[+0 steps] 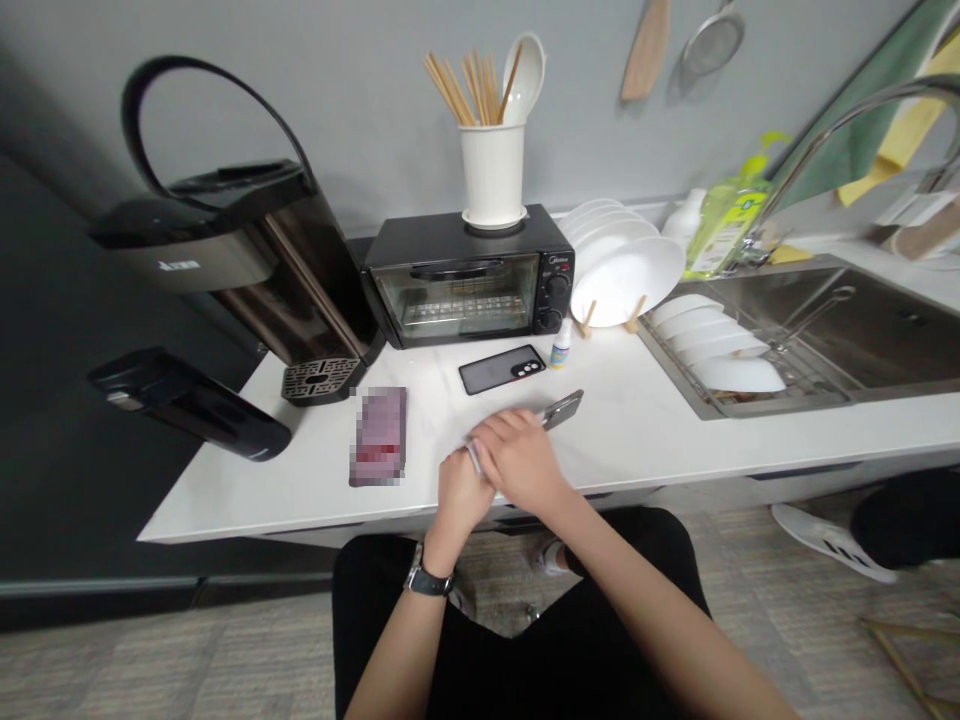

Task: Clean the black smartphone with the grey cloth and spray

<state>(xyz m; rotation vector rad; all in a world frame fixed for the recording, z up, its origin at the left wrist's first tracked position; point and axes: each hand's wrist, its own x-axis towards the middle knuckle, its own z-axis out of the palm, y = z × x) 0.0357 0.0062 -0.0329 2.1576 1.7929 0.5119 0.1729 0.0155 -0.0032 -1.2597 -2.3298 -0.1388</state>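
Note:
My left hand (463, 490), with a watch (429, 577) on its wrist, is closed near the counter's front edge. My right hand (523, 458) overlaps it, fingers bent; a thin pale edge (474, 456) shows between the two hands, too small to name. Just past the right hand's knuckles, a grey phone-like slab (564, 409) sticks out; whether it is held is unclear. Behind the hands lie a black-rimmed phone case (502, 369) with camera openings and a small spray bottle (560, 346) standing upright. A blurred purple packet (380, 437) rests to the left.
On the white counter (630, 440) stand a black flask (195, 405), a drinks dispenser (262, 260), a toaster oven (465, 290) topped by a white utensil pot (493, 170), and racked plates (626, 280). A sink (885, 320) holds bowls at the right. Someone's shoe (832, 540) is at lower right.

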